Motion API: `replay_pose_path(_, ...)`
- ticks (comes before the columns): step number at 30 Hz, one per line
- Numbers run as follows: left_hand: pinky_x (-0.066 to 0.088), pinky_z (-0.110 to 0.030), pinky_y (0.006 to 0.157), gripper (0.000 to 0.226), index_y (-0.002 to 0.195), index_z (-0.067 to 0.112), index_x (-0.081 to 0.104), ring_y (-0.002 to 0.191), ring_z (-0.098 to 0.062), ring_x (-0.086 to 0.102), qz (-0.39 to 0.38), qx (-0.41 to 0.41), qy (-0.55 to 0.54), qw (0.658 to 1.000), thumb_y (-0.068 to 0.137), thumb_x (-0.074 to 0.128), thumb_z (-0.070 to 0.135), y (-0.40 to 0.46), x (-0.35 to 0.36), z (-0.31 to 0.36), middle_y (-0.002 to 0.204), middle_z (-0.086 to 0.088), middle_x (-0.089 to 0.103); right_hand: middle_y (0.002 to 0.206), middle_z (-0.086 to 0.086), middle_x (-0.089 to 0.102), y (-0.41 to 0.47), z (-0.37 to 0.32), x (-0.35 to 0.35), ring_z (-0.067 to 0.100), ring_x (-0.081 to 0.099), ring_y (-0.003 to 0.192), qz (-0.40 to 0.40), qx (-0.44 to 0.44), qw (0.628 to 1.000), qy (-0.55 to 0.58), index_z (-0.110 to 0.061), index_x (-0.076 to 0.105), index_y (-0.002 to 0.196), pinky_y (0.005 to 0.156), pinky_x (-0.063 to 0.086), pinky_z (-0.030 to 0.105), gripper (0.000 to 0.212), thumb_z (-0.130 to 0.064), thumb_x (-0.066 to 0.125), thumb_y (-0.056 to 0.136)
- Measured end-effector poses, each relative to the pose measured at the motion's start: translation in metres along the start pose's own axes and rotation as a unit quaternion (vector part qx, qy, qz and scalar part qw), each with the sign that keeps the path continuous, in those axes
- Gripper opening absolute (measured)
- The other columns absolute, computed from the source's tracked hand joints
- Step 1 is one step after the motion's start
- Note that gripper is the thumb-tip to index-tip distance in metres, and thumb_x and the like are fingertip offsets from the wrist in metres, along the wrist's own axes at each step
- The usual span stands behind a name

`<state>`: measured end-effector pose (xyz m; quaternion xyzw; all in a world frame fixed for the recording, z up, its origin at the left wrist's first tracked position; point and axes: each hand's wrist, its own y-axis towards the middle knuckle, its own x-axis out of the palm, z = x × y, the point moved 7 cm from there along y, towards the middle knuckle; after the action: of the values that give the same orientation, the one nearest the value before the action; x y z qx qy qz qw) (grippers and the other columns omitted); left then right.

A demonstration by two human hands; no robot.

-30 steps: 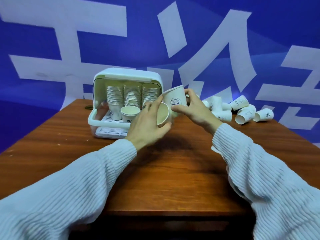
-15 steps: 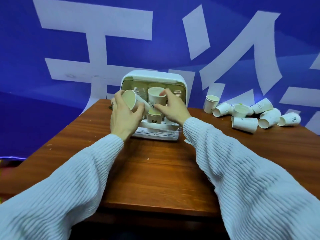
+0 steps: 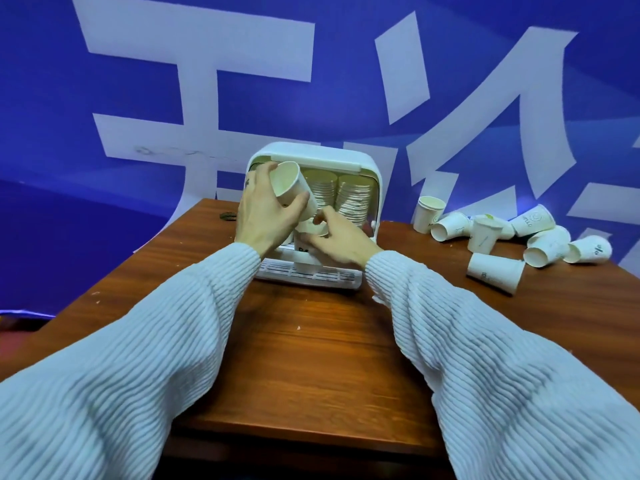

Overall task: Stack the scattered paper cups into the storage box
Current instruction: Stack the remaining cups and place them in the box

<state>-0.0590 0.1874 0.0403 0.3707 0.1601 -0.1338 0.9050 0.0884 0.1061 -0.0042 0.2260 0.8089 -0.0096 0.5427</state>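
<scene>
two cups (image 3: 290,188) held at box (image 3: 367,168).

place: staged demo booth; blue printed banner (image 3: 346,81) | wooden table (image 3: 311,358)

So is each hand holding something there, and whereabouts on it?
The left hand grips a tilted paper cup round its side wall. The right hand pinches the rim of a short cup stack at the storage box.

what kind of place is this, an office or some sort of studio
Most likely a staged demo or recording spot, not a lived-in room: a big blue banner with white lettering fills the background, and a bare wooden table holds only a storage box and scattered paper cups.
</scene>
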Motion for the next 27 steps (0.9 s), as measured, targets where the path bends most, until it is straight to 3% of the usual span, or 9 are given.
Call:
replay_pose_path(4, 0.046, -0.051, 0.107, 0.068, 0.148, 0.024, 0.043, 0.130, -0.026, 0.050, -0.052, 0.038, 0.025, 0.998, 0.090, 0.067, 0.050, 0.005, 0.024, 0.007, 0.144, -0.006, 0.047, 0.124, -0.002, 0.062, -0.012, 0.010, -0.010, 0.018, 0.062, 0.106, 0.068, 0.008, 0.995, 0.071, -0.027, 0.046, 0.123, 0.093, 0.051, 0.046, 0.057, -0.068, 0.060, 0.086)
replay_pose_path(8, 0.042, -0.048, 0.105, 0.068, 0.155, 0.033, 0.038, 0.128, -0.035, 0.051, -0.120, 0.046, 0.103, 0.986, 0.093, 0.061, 0.048, 0.001, 0.044, 0.007, 0.143, -0.012, 0.047, 0.141, 0.004, 0.058, -0.027, 0.036, -0.017, 0.022, 0.058, 0.125, 0.103, 0.030, 0.984, 0.139, -0.029, 0.034, 0.146, 0.106, 0.048, 0.048, 0.067, -0.061, 0.061, 0.094)
replay_pose_path(11, 0.034, -0.053, 0.107, 0.068, 0.152, 0.037, 0.043, 0.133, -0.038, 0.043, -0.190, 0.072, 0.286, 0.937, 0.092, 0.045, 0.067, -0.012, 0.060, -0.003, 0.147, -0.013, 0.047, 0.136, 0.001, 0.059, -0.036, 0.055, -0.026, 0.019, 0.061, 0.118, 0.130, 0.057, 0.973, 0.180, -0.034, 0.026, 0.152, 0.104, 0.050, 0.046, 0.071, -0.059, 0.061, 0.095)
replay_pose_path(15, 0.016, -0.061, 0.116, 0.087, 0.150, 0.037, 0.043, 0.151, -0.037, 0.016, -0.259, 0.037, 0.333, 0.906, 0.084, 0.027, 0.090, -0.022, 0.074, -0.013, 0.166, -0.009, 0.027, 0.131, -0.002, 0.062, -0.055, 0.063, -0.039, 0.016, 0.060, 0.119, 0.150, 0.063, 0.968, 0.192, -0.032, 0.029, 0.154, 0.102, 0.050, 0.040, 0.068, -0.053, 0.061, 0.098)
replay_pose_path(17, 0.013, -0.058, 0.118, 0.086, 0.145, 0.031, 0.049, 0.154, -0.033, 0.010, -0.205, 0.082, 0.321, 0.921, 0.083, 0.030, 0.087, -0.024, 0.075, 0.006, 0.166, -0.009, 0.026, 0.134, -0.003, 0.062, -0.070, 0.074, -0.046, 0.016, 0.058, 0.124, 0.167, 0.071, 0.968, 0.176, -0.031, 0.037, 0.151, 0.105, 0.048, 0.041, 0.061, -0.049, 0.061, 0.098)
replay_pose_path(21, 0.027, -0.051, 0.115, 0.057, 0.130, 0.021, 0.060, 0.146, -0.031, 0.030, -0.065, 0.213, 0.140, 0.965, 0.088, 0.053, 0.058, -0.059, 0.088, 0.071, 0.144, -0.007, 0.051, 0.136, -0.003, 0.061, -0.118, 0.111, -0.080, 0.017, 0.052, 0.129, 0.293, 0.128, 0.944, 0.077, -0.027, 0.057, 0.137, 0.111, 0.045, 0.044, 0.042, -0.037, 0.060, 0.097)
replay_pose_path(24, 0.034, -0.049, 0.113, 0.051, 0.129, 0.018, 0.062, 0.140, -0.031, 0.038, -0.068, 0.266, 0.050, 0.960, 0.087, 0.057, 0.046, -0.097, 0.118, 0.113, 0.138, -0.007, 0.056, 0.146, 0.002, 0.051, -0.167, 0.151, -0.104, 0.023, 0.037, 0.143, 0.398, 0.232, 0.887, -0.044, -0.030, 0.058, 0.135, 0.122, 0.027, 0.046, 0.047, -0.041, 0.059, 0.088)
replay_pose_path(26, 0.034, -0.049, 0.114, 0.051, 0.133, 0.019, 0.060, 0.141, -0.030, 0.037, -0.109, 0.274, 0.021, 0.955, 0.086, 0.058, 0.040, -0.121, 0.142, 0.129, 0.141, -0.006, 0.053, 0.163, 0.007, 0.032, -0.193, 0.184, -0.103, 0.028, 0.021, 0.154, 0.373, 0.307, 0.873, -0.071, -0.034, 0.049, 0.145, 0.127, 0.013, 0.045, 0.065, -0.049, 0.062, 0.083)
replay_pose_path(27, 0.034, -0.049, 0.114, 0.053, 0.135, 0.019, 0.058, 0.143, -0.030, 0.035, -0.134, 0.274, 0.017, 0.952, 0.086, 0.059, 0.038, -0.131, 0.154, 0.134, 0.144, -0.006, 0.051, 0.167, 0.007, 0.023, -0.201, 0.201, -0.097, 0.030, 0.019, 0.155, 0.330, 0.336, 0.881, -0.044, -0.035, 0.044, 0.150, 0.126, 0.014, 0.044, 0.071, -0.051, 0.064, 0.083)
